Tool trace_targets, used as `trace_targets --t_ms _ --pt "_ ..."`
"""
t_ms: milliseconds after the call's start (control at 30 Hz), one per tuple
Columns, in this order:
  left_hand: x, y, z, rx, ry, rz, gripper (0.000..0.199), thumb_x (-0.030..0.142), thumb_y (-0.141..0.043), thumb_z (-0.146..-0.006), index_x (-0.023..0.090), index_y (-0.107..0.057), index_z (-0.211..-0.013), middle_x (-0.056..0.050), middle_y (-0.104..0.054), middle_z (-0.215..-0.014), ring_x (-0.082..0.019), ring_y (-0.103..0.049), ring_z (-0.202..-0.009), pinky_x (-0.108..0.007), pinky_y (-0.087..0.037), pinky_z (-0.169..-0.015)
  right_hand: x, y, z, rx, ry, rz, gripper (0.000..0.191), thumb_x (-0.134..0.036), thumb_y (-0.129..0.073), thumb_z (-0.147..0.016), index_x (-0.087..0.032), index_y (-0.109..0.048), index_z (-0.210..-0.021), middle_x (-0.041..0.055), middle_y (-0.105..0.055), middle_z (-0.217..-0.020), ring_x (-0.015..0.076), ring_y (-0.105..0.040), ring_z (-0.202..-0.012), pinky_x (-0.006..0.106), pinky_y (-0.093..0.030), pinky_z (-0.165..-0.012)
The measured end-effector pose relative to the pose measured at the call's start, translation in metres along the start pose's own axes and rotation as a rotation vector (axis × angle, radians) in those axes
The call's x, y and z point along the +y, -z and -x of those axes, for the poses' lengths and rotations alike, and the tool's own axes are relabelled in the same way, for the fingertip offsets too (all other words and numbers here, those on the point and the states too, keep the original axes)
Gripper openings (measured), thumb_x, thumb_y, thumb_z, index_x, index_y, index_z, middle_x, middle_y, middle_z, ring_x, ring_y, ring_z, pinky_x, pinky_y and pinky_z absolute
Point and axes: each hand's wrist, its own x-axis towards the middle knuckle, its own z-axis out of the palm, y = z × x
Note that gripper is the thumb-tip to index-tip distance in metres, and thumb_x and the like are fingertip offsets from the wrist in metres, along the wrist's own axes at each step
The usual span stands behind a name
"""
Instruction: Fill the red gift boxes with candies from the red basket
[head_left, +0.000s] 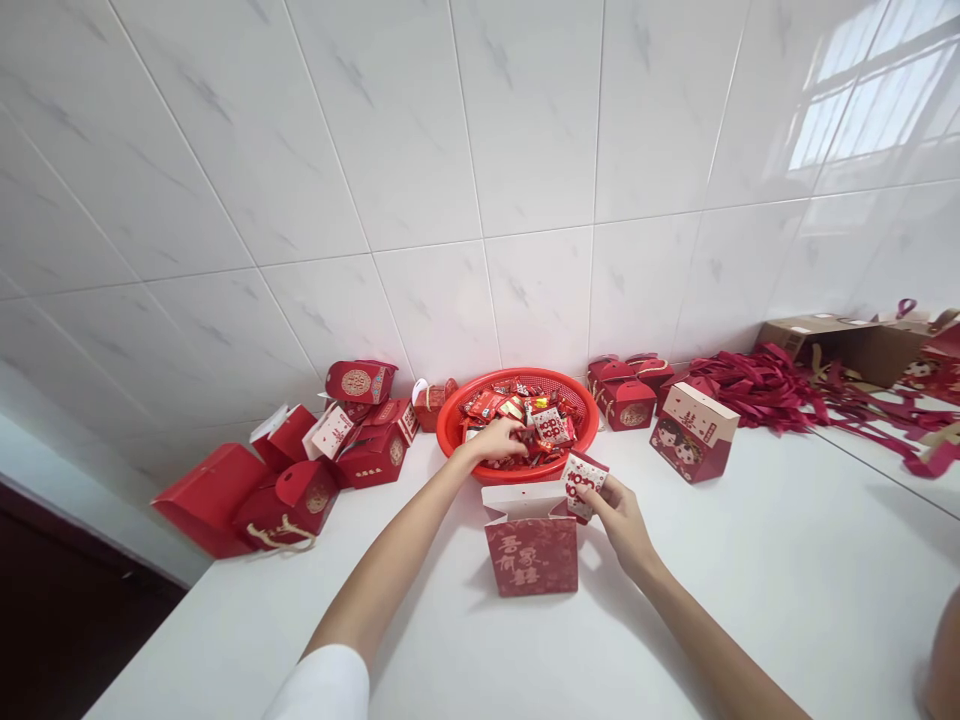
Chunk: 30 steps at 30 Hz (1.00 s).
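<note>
My left hand is inside a red plastic basket, its fingers apart among wrapped sweets. A white and red packet with a double-happiness print lies on the sweets just right of those fingers. My right hand is closed on a similar white and red packet, pinched between thumb and fingers. This packet is at the upper right edge of an upright dark red gift box. The box's pale top flap stands raised, and the box's inside is mostly hidden.
Several red gift boxes cluster on the white table at left. More small boxes and a cartoon-printed box stand at right. Beyond are dark red ribbons and a cardboard carton. A tiled wall bounds the back.
</note>
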Motion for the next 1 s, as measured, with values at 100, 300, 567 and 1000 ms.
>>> trace_targets --t_ms 100,300,567,1000 --pt "-0.003 0.001 0.000 0.186 -0.045 0.327 0.030 0.030 -0.067 -0.076 0.013 -0.069 -0.100 -0.003 -0.070 -0.080 -0.019 -0.063 -0.074 -0.028 -0.051 -0.069 0.000 0.000 0.000 -0.007 0.000 0.013 0.044 -0.055 -0.078 -0.070 -0.016 -0.072 -0.091 0.0059 -0.073 -0.077 0.0196 -0.063 -0.066 0.030 -0.050 -0.058" --pt "-0.001 0.004 0.002 0.234 -0.009 0.493 0.024 0.032 -0.069 -0.079 0.016 -0.068 -0.096 -0.004 -0.072 -0.079 -0.022 -0.067 -0.081 -0.031 -0.054 -0.079 0.000 0.000 0.000 -0.006 -0.004 0.030 0.045 -0.056 -0.079 -0.069 -0.017 -0.071 -0.090 0.0065 -0.073 -0.079 0.0211 -0.064 -0.068 0.031 -0.050 -0.058" --pt "0.004 0.002 0.002 0.185 -0.116 0.223 0.036 0.011 -0.066 -0.071 0.018 -0.071 -0.106 -0.005 -0.074 -0.100 -0.022 -0.067 -0.098 -0.030 -0.052 -0.089 -0.001 0.000 0.000 -0.002 -0.017 -0.002 0.045 -0.054 -0.079 -0.069 -0.016 -0.071 -0.091 0.0075 -0.074 -0.083 0.0212 -0.065 -0.070 0.032 -0.052 -0.062" --pt "0.055 -0.021 -0.029 -0.297 -0.183 -0.370 0.048 0.022 -0.062 -0.080 0.023 -0.062 -0.128 -0.011 -0.072 -0.114 -0.026 -0.068 -0.092 -0.028 -0.050 -0.075 0.000 0.001 -0.002 0.003 -0.009 -0.004 0.052 -0.058 -0.081 -0.066 -0.017 -0.073 -0.098 0.0097 -0.077 -0.096 0.0260 -0.070 -0.082 0.037 -0.056 -0.071"
